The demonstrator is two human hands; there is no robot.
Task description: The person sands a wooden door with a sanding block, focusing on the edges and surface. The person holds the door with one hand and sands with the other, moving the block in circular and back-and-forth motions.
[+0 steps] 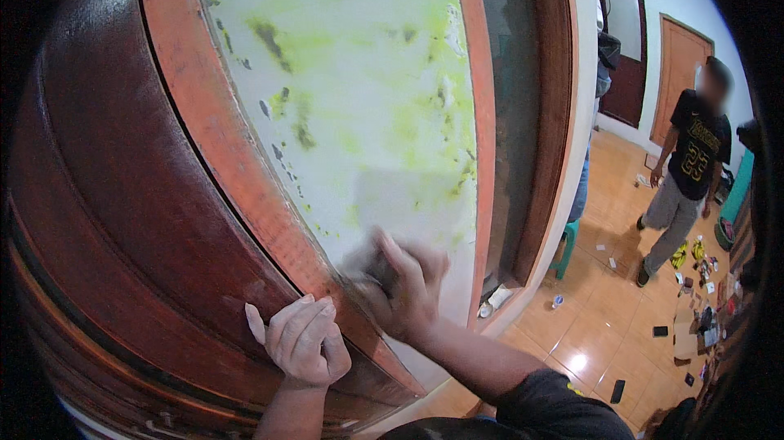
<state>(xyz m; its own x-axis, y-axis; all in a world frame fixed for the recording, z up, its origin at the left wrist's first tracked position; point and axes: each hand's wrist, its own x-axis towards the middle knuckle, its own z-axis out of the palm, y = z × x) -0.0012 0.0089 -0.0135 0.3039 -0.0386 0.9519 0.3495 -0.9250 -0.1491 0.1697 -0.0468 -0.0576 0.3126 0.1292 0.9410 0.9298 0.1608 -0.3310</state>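
Note:
In front of me is a pale wall panel [359,105] with patchy yellow-green stains and dark chipped spots along its sides. My right hand [412,285] is against the panel's lower part, close to the left frame strip. Its fingers are bent and smeared by motion around a dark patch that I cannot make out. Lower left, my left hand [306,342] is loosely bent and dusted white, with nothing held in it. Its fingertips rest where the orange-brown wooden frame [237,162] meets the dark red-brown door [98,89].
Right of the panel stands another frame strip [482,113] beside a dark window pane [510,56]. A person [694,154] in a black shirt walks on the tiled floor [588,309]. Scattered items, a phone [618,392] and a green stool [565,248] are there too.

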